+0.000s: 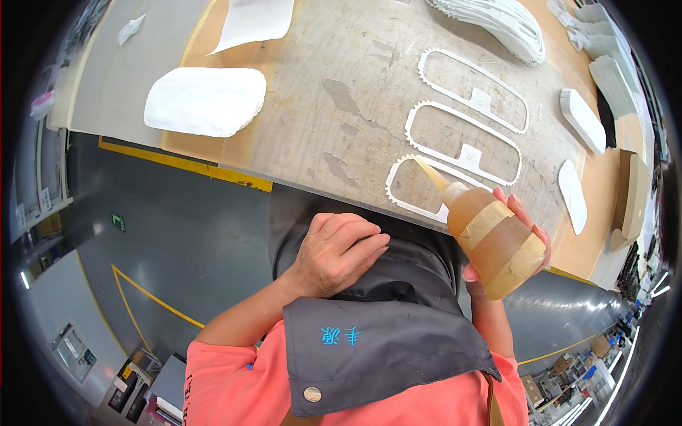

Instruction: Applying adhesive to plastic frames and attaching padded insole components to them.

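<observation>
1. Right hand (508,245) – clamped around an amber squeeze bottle (494,241) banded with tape, nozzle tipped toward 11 o'clock over the nearest white toothed frame (408,188).
2. Left hand (334,252) – loosely curled, holds nothing, resting on the dark apron (383,334) at the table edge (213,170).
3. Progress, as a judgement: gluing seems just begun – two more frames (462,135) lie at 1 o'clock; whether they carry glue, cannot tell.
4. White stacked pieces (206,99) at 10 o'clock, untouched.

Bare table (341,92) lies open left of the three white frames (465,131); stacked white pieces (497,21) crowd the far right.
</observation>
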The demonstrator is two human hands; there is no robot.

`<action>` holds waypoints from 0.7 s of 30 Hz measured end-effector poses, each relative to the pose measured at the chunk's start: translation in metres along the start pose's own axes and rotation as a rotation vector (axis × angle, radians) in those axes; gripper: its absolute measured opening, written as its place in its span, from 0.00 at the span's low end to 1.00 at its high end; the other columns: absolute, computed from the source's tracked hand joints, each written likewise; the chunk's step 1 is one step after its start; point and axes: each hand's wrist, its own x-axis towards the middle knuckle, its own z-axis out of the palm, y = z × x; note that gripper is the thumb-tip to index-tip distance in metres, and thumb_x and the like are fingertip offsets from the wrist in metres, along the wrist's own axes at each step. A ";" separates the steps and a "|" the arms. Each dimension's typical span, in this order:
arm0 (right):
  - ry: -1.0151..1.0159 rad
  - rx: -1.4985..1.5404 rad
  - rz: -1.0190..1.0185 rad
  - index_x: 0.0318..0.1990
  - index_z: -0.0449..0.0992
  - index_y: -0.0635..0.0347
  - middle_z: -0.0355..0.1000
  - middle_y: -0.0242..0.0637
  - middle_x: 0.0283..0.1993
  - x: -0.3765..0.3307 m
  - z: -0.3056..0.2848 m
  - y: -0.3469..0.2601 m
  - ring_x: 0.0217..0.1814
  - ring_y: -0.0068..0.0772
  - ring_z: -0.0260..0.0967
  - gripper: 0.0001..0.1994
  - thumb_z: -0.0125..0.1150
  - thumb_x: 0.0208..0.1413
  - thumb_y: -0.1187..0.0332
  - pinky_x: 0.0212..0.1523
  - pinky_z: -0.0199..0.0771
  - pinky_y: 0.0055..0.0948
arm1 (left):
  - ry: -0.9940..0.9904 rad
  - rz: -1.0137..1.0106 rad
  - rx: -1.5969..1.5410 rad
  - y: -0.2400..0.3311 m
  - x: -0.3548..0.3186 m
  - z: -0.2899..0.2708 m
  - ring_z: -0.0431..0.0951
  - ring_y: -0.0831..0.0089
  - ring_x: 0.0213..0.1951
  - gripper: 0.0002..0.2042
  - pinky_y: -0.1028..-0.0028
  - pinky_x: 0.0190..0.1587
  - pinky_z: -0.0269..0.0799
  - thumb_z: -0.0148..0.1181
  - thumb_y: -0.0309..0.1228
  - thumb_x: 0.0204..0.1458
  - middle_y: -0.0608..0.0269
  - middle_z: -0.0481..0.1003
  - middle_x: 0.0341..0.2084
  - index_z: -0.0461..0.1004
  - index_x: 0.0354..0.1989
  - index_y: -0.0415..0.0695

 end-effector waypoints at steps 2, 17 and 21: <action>0.019 -0.011 0.009 0.66 0.44 0.50 0.67 0.60 0.64 -0.001 -0.003 0.000 0.62 0.59 0.73 0.59 0.83 0.34 0.39 0.65 0.71 0.56 | -0.002 0.001 0.000 0.000 0.001 0.000 0.78 0.70 0.43 0.15 0.70 0.45 0.66 0.75 0.24 0.41 0.68 0.78 0.40 0.83 0.40 0.46; 0.121 -0.163 0.115 0.69 0.43 0.56 0.62 0.56 0.68 -0.012 -0.031 -0.008 0.64 0.62 0.70 0.58 0.65 0.43 0.26 0.64 0.71 0.60 | -0.019 0.023 0.026 0.003 0.003 0.004 0.77 0.71 0.43 0.15 0.70 0.45 0.65 0.74 0.25 0.43 0.71 0.77 0.39 0.82 0.42 0.47; 0.176 -0.103 0.125 0.68 0.44 0.52 0.65 0.58 0.66 -0.019 -0.046 -0.004 0.62 0.58 0.73 0.59 0.79 0.37 0.36 0.63 0.73 0.56 | -0.031 0.027 0.029 0.004 0.004 0.006 0.78 0.71 0.43 0.16 0.70 0.45 0.64 0.74 0.25 0.42 0.71 0.78 0.39 0.82 0.42 0.47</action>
